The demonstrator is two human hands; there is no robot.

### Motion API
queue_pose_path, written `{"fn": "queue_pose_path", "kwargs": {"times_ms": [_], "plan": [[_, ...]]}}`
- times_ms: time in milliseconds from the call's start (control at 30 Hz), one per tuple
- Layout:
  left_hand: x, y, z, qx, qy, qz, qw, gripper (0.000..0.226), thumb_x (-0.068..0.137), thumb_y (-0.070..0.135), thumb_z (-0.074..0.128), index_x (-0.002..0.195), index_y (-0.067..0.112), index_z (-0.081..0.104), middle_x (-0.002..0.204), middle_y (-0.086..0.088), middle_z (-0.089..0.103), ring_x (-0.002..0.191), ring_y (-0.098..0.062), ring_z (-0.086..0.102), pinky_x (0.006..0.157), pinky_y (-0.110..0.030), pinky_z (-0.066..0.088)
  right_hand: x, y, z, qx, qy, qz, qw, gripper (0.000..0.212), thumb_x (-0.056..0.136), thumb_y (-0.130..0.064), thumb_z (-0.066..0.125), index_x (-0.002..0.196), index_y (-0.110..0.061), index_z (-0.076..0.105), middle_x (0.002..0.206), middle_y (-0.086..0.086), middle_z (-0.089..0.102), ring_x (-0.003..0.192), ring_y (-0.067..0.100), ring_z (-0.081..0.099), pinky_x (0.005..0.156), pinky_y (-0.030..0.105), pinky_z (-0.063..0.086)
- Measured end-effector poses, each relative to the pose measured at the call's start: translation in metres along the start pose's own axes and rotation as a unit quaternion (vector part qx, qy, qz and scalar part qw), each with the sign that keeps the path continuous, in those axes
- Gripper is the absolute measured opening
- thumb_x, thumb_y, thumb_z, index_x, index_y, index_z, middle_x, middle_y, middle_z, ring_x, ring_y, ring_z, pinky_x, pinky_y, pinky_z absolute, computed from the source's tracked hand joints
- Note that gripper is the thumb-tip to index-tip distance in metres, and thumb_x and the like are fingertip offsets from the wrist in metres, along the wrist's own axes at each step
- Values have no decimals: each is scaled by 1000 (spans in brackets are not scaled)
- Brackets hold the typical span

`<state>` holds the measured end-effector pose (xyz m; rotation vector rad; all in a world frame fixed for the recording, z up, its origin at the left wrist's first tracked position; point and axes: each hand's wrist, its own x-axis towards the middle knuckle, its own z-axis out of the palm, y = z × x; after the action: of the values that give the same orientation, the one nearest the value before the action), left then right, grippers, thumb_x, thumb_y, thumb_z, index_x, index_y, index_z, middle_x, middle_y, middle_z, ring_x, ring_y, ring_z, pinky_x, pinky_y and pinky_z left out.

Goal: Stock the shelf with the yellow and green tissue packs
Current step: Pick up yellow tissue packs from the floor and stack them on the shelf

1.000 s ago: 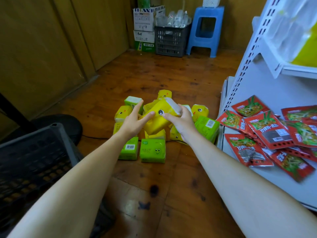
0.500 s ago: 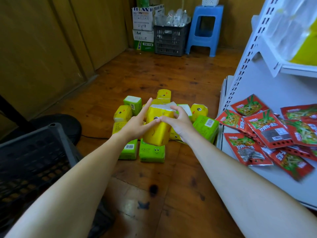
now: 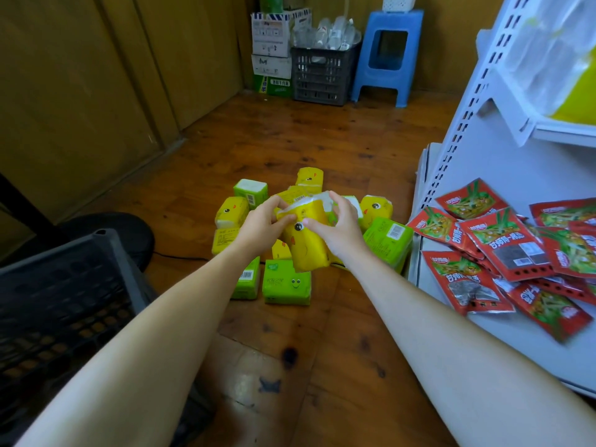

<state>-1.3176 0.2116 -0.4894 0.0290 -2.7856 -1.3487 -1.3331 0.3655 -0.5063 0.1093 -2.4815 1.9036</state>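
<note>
A yellow tissue pack (image 3: 306,243) with a printed face hangs upright above a heap of yellow and green tissue packs (image 3: 285,282) on the wooden floor. My left hand (image 3: 263,222) grips its upper left side, and my right hand (image 3: 342,227) grips its upper right side, fingers over the white top end. The white shelf (image 3: 529,350) stands to the right, with its lowest board level with the heap.
Red snack sachets (image 3: 503,250) lie spread over the shelf's lowest board. A black plastic crate (image 3: 61,304) stands at my left, a dark round base behind it. Far back are a blue stool (image 3: 392,53), a grey crate (image 3: 322,75) and cardboard boxes (image 3: 274,50).
Both hands have turned the yellow pack from lying tilted to standing upright and lifted it a little toward me. My fingers have closed over its top end.
</note>
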Motion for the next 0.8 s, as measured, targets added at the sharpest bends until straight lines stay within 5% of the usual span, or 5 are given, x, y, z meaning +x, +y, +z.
{"fn": "queue_pose_path", "kwargs": {"times_ms": [233,433,600,700,800], "plan": [[0,21,-5,-101,118,-21,988,15,94,28,54,96,15,46,89,-9,66,64,-12,65,66,-35,52,-5,-2,-1,160,-47,117,979,73,82,-11,69,142,-31,33,135,5,49,115,23,54,84,38,49],[8,45,-5,-191,131,1,973,20,90,25,61,103,15,51,118,-1,54,112,-18,55,95,-40,47,-1,-27,-28,142,53,46,987,56,83,-12,68,128,-37,48,119,-9,44,122,22,48,97,49,47],[15,104,-34,-223,102,76,966,58,95,15,53,145,22,25,117,3,53,104,-12,56,83,-22,47,13,-85,-64,59,73,-59,994,54,85,-11,63,131,-35,48,133,0,51,123,27,50,89,48,52],[17,137,-57,-214,108,132,962,63,96,10,49,148,30,19,115,5,58,99,-11,62,80,-20,52,19,-138,-80,52,84,-103,990,54,88,-7,60,134,-33,46,140,2,44,122,24,50,81,40,56],[19,172,-81,-211,136,187,950,61,96,4,47,147,29,24,116,11,58,101,-12,62,76,-21,51,22,-191,-96,10,85,-167,982,47,86,-16,64,129,-28,51,133,-5,49,127,19,45,98,42,47]]}}
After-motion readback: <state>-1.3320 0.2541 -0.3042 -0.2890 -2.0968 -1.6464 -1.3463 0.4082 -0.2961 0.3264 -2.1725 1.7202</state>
